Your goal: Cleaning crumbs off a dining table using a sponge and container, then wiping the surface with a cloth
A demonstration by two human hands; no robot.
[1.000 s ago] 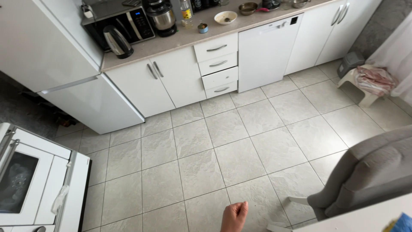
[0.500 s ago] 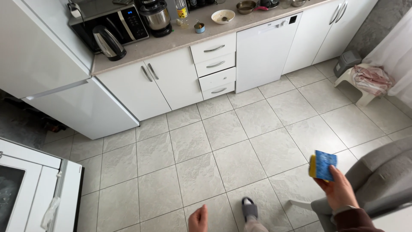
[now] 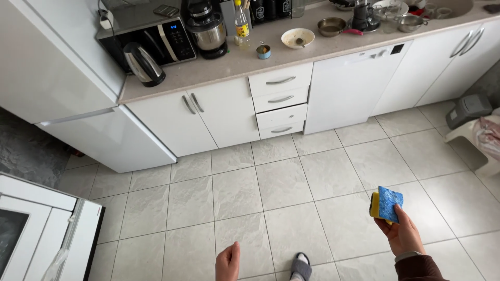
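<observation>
My right hand (image 3: 400, 233) is at the lower right, held out over the tiled floor and gripping a sponge (image 3: 386, 203) with a blue top and a yellow underside. Only the top of my left hand (image 3: 228, 261) shows at the bottom edge, fingers loosely together, with nothing in it. A grey slipper toe (image 3: 301, 266) pokes in between the two hands.
White cabinets and drawers (image 3: 281, 99) run along the far wall beside a white dishwasher (image 3: 349, 86). The counter (image 3: 234, 60) carries a kettle (image 3: 143, 63), microwave (image 3: 151, 36), bowls and bottles. A white fridge (image 3: 57, 73) stands left, an oven (image 3: 36, 234) at lower left, a stool (image 3: 476, 138) at right.
The view has swung right and up: the grey chair has left the frame and more counter shows. My right hand with the sponge came in from the right and now sits slightly lower.
</observation>
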